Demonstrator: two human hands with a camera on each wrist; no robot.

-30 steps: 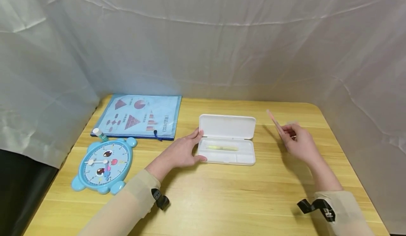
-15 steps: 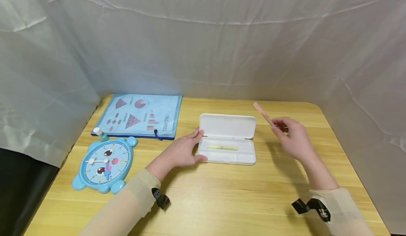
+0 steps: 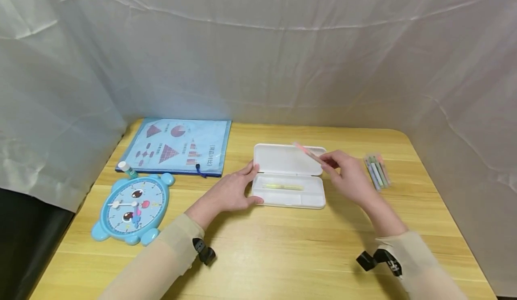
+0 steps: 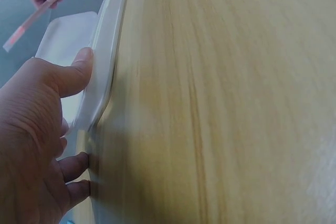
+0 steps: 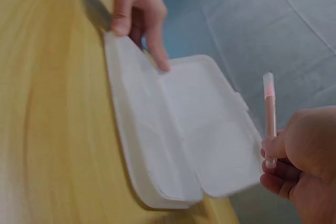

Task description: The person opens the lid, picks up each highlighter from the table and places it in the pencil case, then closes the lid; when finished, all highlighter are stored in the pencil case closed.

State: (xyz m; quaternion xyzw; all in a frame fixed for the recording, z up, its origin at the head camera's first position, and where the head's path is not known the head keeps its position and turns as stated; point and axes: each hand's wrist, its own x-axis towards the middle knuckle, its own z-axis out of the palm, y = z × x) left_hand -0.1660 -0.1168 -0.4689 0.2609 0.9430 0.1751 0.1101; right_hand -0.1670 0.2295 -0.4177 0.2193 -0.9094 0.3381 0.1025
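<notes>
A white pencil case (image 3: 313,199) lies with its lid (image 3: 278,158) raised. Inside its tray rests a yellow highlighter (image 3: 284,187). My left hand (image 3: 233,193) holds the left end of the case, thumb at the front edge and a finger by the lid. My right hand (image 3: 348,176) pinches a pink highlighter (image 5: 270,111) with a clear cap by one end. That highlighter is tilted and hovers in front of the lid's right part in the head view. In the left wrist view, the left thumb (image 4: 79,72) touches the case's side.
Several pastel highlighters (image 3: 377,172) lie side by side on the wooden table (image 3: 258,255), right of the right hand. At the left are a blue toy clock (image 3: 135,210), a small white-capped bottle (image 3: 128,171) and a blue zip folder (image 3: 177,147). Grey cloth surrounds the back.
My right hand has moved left with the pink highlighter, from the table's right side to the case's lid. The other highlighters have come into view. The left hand has stayed on the case.
</notes>
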